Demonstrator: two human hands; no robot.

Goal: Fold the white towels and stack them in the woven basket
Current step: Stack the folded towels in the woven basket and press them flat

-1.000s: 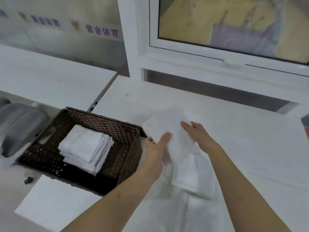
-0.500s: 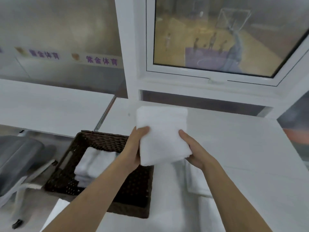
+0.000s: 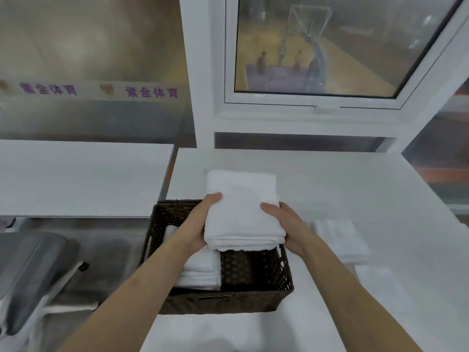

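A white table (image 3: 330, 179) fills the right and far part of the view, with a second white top (image 3: 76, 176) to the left across a narrow gap and a window (image 3: 317, 47) beyond. At the left edge sits a grey chair (image 3: 30, 270).

The basket (image 3: 253, 298), dark and woven, stands at the near left corner of the table. Its left half holds a stack (image 3: 203, 273) of folded white towels; its right half shows bare weave.

Above the basket's far right part hangs the towel (image 3: 243, 212), folded into a thick pad, its long axis running near to far and its layered near edge facing the person. It is clear of the stack and of the rim.

The left hand (image 3: 200, 224) grips the towel's left side, thumb on top and fingers under. The right hand (image 3: 284, 224) grips the right side the same way. Both are equally close to it, one on each side.

More white towels (image 3: 340, 240) lie on the table to the right of the basket, near the right forearm; how neatly they are folded is hard to tell.

The move ahead, as I judge it, turns on this: the stack lies down and to the near left of the held towel, while the bare half lies almost straight beneath. Stacking means shifting left before lowering, and the left hand leads that way.
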